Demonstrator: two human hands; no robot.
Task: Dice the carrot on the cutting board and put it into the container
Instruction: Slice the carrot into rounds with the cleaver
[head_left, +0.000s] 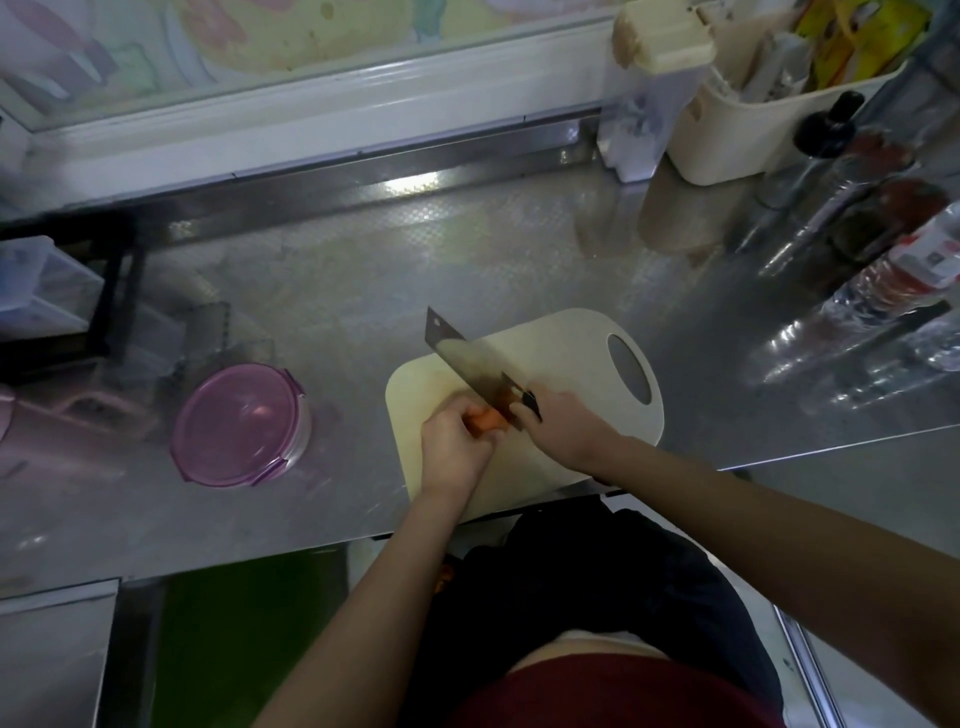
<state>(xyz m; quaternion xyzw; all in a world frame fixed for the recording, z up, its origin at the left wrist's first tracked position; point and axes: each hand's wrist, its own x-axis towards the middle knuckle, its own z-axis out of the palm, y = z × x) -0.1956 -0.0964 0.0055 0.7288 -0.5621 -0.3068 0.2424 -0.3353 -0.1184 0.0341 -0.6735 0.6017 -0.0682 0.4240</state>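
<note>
An orange carrot lies on the cream cutting board near the counter's front edge. My left hand grips the carrot's near end and hides most of it. My right hand holds the dark handle of a cleaver. Its wide blade points away to the left, and its heel rests on the carrot's right end. A round container with a purple clip-on lid stands closed on the counter, left of the board.
The steel counter runs back to a white window frame. Bottles and a white caddy crowd the back right. A dark rack with clear boxes stands at the left, and pink items lie beside the container.
</note>
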